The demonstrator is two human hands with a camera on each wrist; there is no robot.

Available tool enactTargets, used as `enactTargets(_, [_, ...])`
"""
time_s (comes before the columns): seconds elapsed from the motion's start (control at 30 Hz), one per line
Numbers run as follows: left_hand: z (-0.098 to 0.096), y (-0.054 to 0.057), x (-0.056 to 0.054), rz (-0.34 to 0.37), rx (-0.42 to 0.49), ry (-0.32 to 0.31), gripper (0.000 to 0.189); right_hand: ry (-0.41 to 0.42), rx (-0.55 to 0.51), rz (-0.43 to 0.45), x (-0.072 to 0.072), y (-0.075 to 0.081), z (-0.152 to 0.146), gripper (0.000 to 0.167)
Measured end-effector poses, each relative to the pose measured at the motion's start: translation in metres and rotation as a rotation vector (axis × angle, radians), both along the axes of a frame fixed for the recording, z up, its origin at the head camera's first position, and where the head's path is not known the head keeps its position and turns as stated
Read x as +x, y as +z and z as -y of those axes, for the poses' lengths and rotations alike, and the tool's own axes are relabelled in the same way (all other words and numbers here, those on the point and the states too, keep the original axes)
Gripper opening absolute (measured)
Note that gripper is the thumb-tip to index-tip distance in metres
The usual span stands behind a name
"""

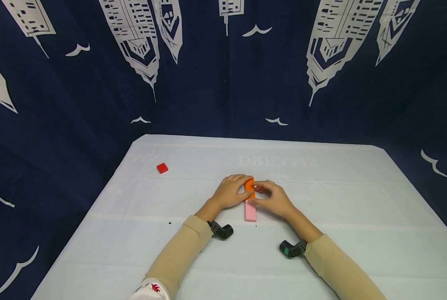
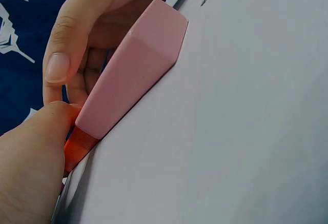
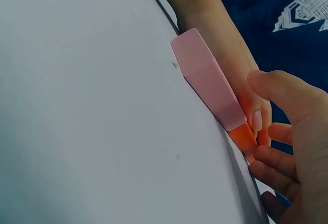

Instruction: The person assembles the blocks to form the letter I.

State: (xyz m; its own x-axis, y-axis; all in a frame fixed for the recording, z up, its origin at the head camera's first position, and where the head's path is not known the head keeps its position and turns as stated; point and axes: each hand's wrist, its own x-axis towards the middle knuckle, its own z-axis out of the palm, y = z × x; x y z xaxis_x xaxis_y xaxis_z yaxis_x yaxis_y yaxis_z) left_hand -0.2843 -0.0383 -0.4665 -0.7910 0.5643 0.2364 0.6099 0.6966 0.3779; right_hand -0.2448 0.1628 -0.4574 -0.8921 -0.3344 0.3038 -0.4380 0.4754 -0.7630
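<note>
Pinching the orange block [image 1: 249, 185] between thumb and finger, my left grip [image 1: 229, 191] has it at the middle of the desk [image 1: 340, 187], end to end with the pink block [image 1: 250, 211]. My right grip [image 1: 274, 200] is loosely curled with thumb and fingers apart, fingertips at the orange block's right side, clasping nothing; whether they press, I cannot tell. I judge the step in hand to be squaring that joint: I should hold the orange block low and steady, nudge from the right with flat fingertips, and avoid pushing so hard that the pink block skews. Both blocks lie with long axes running away from me, nearly in one line, the pink one's free end pointing toward me.
</note>
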Motion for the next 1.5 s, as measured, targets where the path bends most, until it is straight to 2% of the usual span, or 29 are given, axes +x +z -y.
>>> enactTargets(0.23, [0.000,0.001,0.000,0.012,-0.011,0.000,0.055,0.006,-0.002,0.006,-0.003,-0.007,-0.001,0.055])
enactTargets(0.9, [-0.001,0.001,0.000,0.034,-0.023,0.001,0.055,0.040,0.049,-0.067,-0.002,-0.013,-0.005,0.055])
enactTargets(1.1, [0.001,0.006,0.000,0.061,-0.029,-0.013,0.056,0.037,0.061,-0.053,-0.003,-0.015,-0.006,0.056])
enactTargets(1.23, [0.006,0.011,-0.003,0.071,-0.017,-0.013,0.057,0.043,0.062,-0.065,-0.004,-0.014,-0.005,0.055])
enactTargets(1.33, [0.013,0.016,-0.009,0.076,-0.008,0.008,0.058,0.036,0.056,-0.049,-0.004,-0.013,-0.004,0.054])
enactTargets(1.5, [0.031,0.027,-0.018,0.102,0.012,0.077,0.059,0.025,0.059,-0.013,-0.003,-0.010,-0.003,0.054])
